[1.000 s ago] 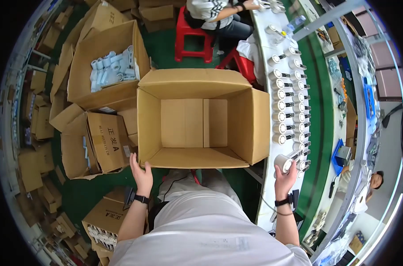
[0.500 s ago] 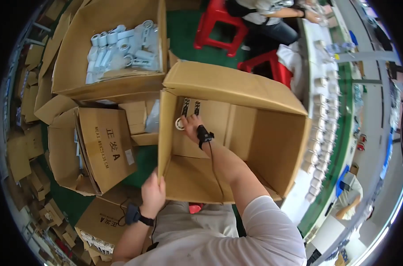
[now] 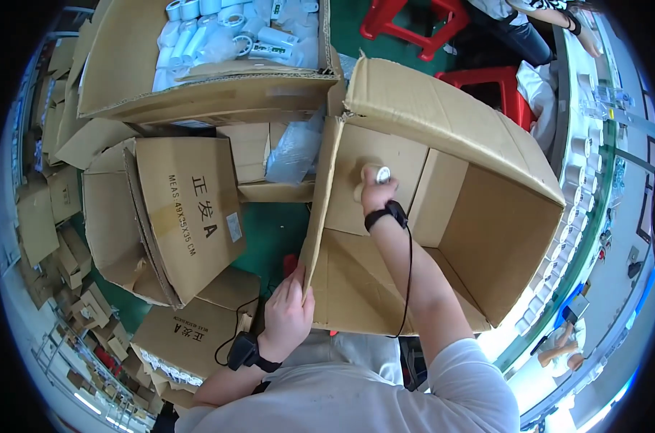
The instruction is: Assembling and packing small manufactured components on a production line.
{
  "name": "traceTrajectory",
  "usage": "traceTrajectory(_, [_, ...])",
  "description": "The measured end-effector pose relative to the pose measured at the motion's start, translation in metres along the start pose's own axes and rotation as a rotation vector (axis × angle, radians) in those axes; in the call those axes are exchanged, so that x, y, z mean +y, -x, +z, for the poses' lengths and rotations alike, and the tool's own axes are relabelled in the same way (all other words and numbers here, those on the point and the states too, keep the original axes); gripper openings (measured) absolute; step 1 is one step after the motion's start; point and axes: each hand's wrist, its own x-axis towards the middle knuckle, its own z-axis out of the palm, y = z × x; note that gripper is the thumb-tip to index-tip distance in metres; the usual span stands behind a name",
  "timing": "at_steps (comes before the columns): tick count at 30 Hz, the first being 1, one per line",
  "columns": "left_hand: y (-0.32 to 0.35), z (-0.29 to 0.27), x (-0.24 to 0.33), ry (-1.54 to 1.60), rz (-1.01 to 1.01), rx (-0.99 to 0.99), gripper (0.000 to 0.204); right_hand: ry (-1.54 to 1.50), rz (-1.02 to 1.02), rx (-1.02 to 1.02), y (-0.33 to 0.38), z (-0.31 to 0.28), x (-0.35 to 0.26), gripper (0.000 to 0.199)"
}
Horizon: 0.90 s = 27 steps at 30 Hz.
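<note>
A large open cardboard box (image 3: 385, 289) sits in front of me, tilted toward me. My left hand (image 3: 290, 310) is closed on the upper edge of its left wall. Inside the box is my right hand (image 3: 378, 189), its fingers wrapped round a white cylinder (image 3: 383, 175) whose round end faces up. The rest of that cylinder is hidden by the hand, and I cannot tell whether a second piece is in the grip. Both wrists carry black strapped devices with cables.
Beyond to the left, a big carton (image 3: 205, 97) holds many white cylinders (image 3: 234, 29), some in clear wrap. A folded-open carton (image 3: 187, 209) stands left. Red stools (image 3: 414, 25) and a person's arm (image 3: 551, 14) are at the back; white round parts (image 3: 576, 180) line the right-hand bench.
My right hand has turned; the dark-patterned strips and white ring beside it no longer show, and a round white end points up from its grip. My left hand still holds the box wall.
</note>
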Motion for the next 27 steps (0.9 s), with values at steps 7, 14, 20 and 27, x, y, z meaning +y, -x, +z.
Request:
traceTrajectory(7, [0.008, -0.004, 0.002, -0.054, -0.003, -0.076, 0.039, -0.325, 0.813, 0.02, -0.005, 0.079, -0.053, 0.047])
traceTrajectory(14, [0.004, -0.004, -0.006, -0.059, -0.032, -0.045, 0.04, -0.209, 0.65, -0.215, -0.014, 0.083, -0.123, 0.057])
traceTrajectory(20, [-0.002, -0.007, -0.004, -0.02, -0.057, -0.04, 0.041, 0.372, -0.229, -0.265, 0.01, 0.024, -0.041, 0.074])
traceTrajectory(27, [-0.004, -0.007, 0.001, 0.027, -0.05, -0.042, 0.037, 0.351, -0.575, -0.287, -0.002, 0.053, 0.004, 0.104])
